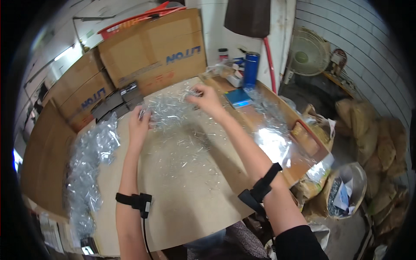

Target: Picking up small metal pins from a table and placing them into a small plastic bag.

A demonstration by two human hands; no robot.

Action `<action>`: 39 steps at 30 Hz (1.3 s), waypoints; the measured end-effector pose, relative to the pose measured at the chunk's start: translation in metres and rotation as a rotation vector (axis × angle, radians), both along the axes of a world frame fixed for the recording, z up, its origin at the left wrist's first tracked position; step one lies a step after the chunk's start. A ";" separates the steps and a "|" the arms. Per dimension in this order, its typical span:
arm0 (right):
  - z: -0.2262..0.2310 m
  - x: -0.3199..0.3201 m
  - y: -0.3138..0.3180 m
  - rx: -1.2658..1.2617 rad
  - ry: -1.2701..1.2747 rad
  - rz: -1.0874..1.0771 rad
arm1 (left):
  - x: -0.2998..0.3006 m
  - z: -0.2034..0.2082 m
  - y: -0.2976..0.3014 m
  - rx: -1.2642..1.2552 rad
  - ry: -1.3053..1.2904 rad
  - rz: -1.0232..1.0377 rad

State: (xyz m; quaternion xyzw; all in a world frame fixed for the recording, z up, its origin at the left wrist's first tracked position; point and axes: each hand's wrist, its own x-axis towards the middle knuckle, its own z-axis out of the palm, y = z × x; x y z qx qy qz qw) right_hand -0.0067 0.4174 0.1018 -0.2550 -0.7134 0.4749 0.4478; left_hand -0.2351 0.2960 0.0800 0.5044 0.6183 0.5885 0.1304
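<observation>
A loose heap of thin, shiny metal pins [167,110] lies at the far part of the cardboard-coloured work surface [173,190]. At the heap's left edge is my left hand [139,123], fingers curled in; what they hold is too small to make out. My right hand [207,102] is at the heap's right edge, its thumb and fingers closed on some of the pins. Stray pins are scattered across the surface between my forearms. Each forearm wears a black strap with a small device and a cable.
Clear plastic bags of small parts [89,169] line the left side. Large cardboard boxes [156,52] stand behind. To the right, a wooden ledge bears a small blue scale [238,98], a blue canister [251,70] and a plastic bag [273,141]. Sacks [346,190] and a fan [305,52] are farther right.
</observation>
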 end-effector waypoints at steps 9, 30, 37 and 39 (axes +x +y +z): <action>0.007 -0.025 0.015 0.337 -0.119 -0.080 | 0.003 0.026 0.001 0.104 0.052 0.077; -0.006 -0.028 0.050 0.352 -0.115 -0.325 | -0.045 0.008 0.024 0.230 -0.121 0.133; -0.053 0.003 0.076 0.304 -0.715 -0.435 | -0.077 -0.052 -0.002 -0.649 0.515 -0.014; -0.064 -0.013 0.053 0.383 -1.136 -0.292 | -0.084 -0.073 -0.021 -0.619 0.729 -0.085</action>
